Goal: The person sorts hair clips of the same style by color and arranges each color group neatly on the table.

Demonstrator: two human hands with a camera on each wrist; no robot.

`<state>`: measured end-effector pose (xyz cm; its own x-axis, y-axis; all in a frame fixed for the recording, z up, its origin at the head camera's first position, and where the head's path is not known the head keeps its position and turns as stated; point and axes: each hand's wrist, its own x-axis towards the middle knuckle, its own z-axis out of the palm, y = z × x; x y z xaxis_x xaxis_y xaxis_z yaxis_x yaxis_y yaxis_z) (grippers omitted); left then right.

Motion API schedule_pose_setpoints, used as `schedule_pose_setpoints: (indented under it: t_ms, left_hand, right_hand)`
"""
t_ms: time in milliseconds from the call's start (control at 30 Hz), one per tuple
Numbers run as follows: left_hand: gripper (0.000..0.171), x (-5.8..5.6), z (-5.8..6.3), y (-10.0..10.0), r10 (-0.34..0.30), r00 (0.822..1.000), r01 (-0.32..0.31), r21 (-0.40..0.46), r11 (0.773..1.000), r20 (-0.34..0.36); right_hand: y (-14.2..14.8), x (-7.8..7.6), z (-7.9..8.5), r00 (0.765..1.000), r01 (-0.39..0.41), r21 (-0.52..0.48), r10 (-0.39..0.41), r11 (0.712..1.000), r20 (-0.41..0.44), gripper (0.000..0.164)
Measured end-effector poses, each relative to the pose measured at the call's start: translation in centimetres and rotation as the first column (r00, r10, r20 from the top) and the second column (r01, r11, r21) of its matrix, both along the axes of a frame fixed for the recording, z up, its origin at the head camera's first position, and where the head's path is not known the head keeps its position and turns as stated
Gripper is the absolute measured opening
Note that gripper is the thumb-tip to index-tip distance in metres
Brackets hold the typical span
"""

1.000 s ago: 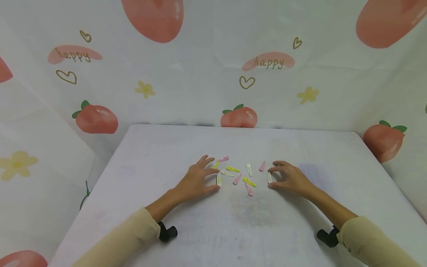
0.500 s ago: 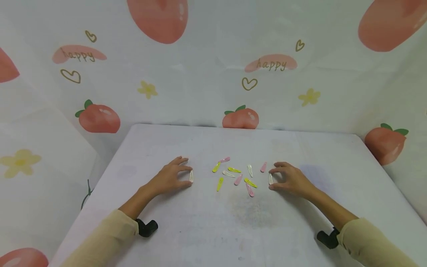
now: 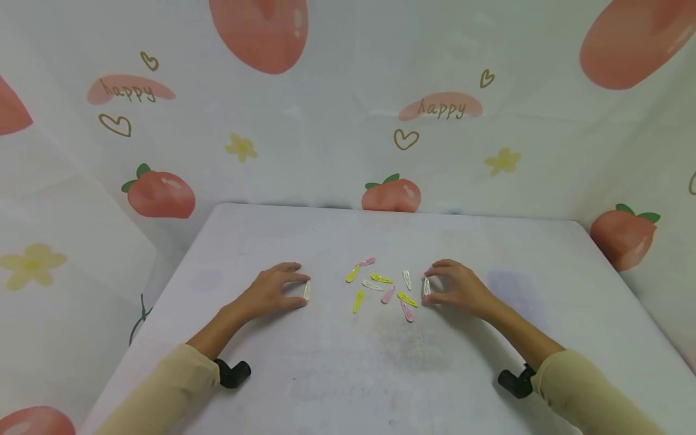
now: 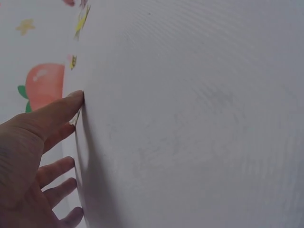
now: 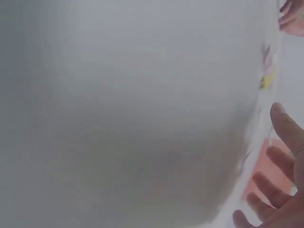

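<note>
My left hand (image 3: 273, 290) is at the left of the scattered clips and pinches a white snap hair clip (image 3: 307, 290) by its ends, between thumb and forefinger. On the right side, my right hand (image 3: 455, 286) holds another white snap hair clip (image 3: 426, 286) the same way, near the table. Between the hands lie several loose snap clips: yellow clips (image 3: 358, 301), pink clips (image 3: 388, 294) and white clips (image 3: 373, 284). Some overlap, such as a yellow one (image 3: 407, 299) and a pink one (image 3: 407, 311). Both wrist views show the fingers from the side, with the held clips barely visible.
A white table (image 3: 348, 374) with faint stains spans the view. Behind it hangs a white cloth (image 3: 326, 121) printed with peaches, hearts and flowers. A dark green cord (image 3: 140, 319) hangs by the left table edge.
My left hand has carried its white hair clip leftward, away from the others, uncovering a yellow clip. My right hand has shifted slightly left with its clip; a pink clip there is now hidden.
</note>
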<state>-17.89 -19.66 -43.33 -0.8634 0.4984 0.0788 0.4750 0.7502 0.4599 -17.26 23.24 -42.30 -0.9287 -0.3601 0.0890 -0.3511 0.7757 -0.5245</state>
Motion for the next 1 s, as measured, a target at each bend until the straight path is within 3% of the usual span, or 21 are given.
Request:
schedule_pose_setpoints:
  t_ms: [233, 467, 767, 1000]
  left_hand:
    - [0.05, 0.0, -0.1, 0.0, 0.006, 1.0, -0.007, 0.014, 1.0, 0.014]
    - [0.05, -0.1, 0.0, -0.2, 0.023, 1.0, -0.023, -0.01, 1.0, 0.016]
    - [0.052, -0.1, 0.1, -0.4, 0.025, 1.0, -0.024, -0.043, 0.999, 0.009]
    - [0.052, -0.2, 0.0, -0.3, 0.021, 1.0, -0.02, -0.04, 0.999, 0.005]
  right_hand:
    - [-3.8, -1.3, 1.2, 0.998, -0.067, -0.061, 0.065, 0.996, -0.025, 0.054]
    - [-9.2, -2.0, 2.3, 0.992, -0.117, -0.051, 0.119, 0.992, 0.038, 0.054]
    - [-15.5, -2.5, 1.6, 0.983, -0.181, 0.001, 0.18, 0.984, 0.014, 0.05]
    - [-18.9, -2.8, 0.3, 0.972, -0.233, 0.064, 0.235, 0.97, -0.029, 0.049]
